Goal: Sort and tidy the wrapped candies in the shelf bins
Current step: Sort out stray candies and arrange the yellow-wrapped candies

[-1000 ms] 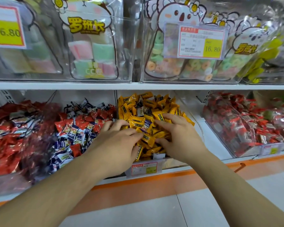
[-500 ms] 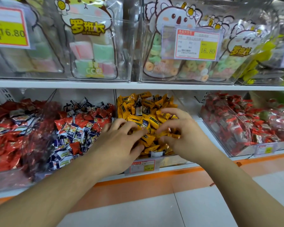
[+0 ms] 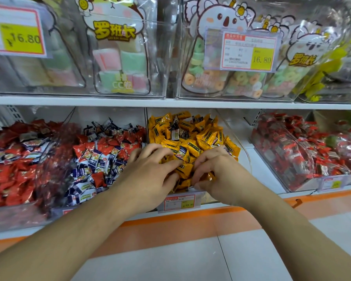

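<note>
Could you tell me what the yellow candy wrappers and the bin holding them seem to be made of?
Yellow candy wrappers: apparently thin printed plastic film, glossy, with crinkles, highlights and crimped ends. The bin: seemingly clear rigid plastic, perhaps acrylic; the shelf shows through its side wall, and its edges catch light. The left hand and right hand are in the pile.

Both hands (image 3: 182, 175) in mid bin (image 3: 234, 136) w/ candies (image 3: 193, 136), betw. neighbour bins.

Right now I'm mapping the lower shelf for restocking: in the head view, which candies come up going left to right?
Red candies → blue-and-red candies → yellow candies, where the left hand and right hand dig in → red candies in the right bin.
</note>
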`<state>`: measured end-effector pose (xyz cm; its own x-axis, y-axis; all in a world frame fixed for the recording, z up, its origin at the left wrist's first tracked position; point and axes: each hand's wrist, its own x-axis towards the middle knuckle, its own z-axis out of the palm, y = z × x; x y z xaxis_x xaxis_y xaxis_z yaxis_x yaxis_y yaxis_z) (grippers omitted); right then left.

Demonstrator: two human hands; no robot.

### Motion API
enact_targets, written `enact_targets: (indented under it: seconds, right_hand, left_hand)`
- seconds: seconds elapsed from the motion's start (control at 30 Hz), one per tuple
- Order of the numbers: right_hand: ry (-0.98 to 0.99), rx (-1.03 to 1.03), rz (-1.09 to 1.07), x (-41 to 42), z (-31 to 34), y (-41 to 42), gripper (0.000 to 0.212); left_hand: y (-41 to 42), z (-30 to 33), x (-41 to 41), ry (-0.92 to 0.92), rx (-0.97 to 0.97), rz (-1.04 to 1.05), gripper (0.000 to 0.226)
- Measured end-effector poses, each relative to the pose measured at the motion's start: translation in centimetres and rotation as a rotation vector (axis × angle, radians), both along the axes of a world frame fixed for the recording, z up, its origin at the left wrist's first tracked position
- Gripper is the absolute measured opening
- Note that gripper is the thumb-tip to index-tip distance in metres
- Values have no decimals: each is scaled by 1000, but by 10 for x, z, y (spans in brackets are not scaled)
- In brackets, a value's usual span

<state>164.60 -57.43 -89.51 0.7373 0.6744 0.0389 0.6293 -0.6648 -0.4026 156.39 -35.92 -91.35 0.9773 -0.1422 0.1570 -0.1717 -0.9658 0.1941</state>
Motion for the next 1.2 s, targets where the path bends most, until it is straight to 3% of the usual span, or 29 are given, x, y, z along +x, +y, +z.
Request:
enact_targets:
  seconds: [0.23, 0.4, 0.67, 0.8, 0.9, 1.03, 1.2]
  right_hand:
    - [-4, -55, -44, -1, -1, 8, 12]
    - [-34, 20, -43, -4, -3, 5, 18]
    - [13, 338, -161, -20, 19, 18, 22]
    - [84, 504, -151, -35, 30, 42, 18]
    - [110, 539, -124, -46, 32, 58, 16]
    - [135, 552, -115, -50, 36, 62, 10]
    - [137, 634, -292, -32, 34, 41, 19]
  left_hand:
    - [3, 4, -17, 4, -113, -8, 42]
    - [8, 7, -39, -148, -258, -8, 31]
    - [15, 12, -46, -183, -449, 114, 19]
    - [15, 26, -47, -72, -762, 197, 26]
    - [17, 35, -50, 21, -995, 228, 17]
    - [30, 37, -55, -9, -977, 303, 5]
    - [48, 31, -59, -35, -703, 461, 7]
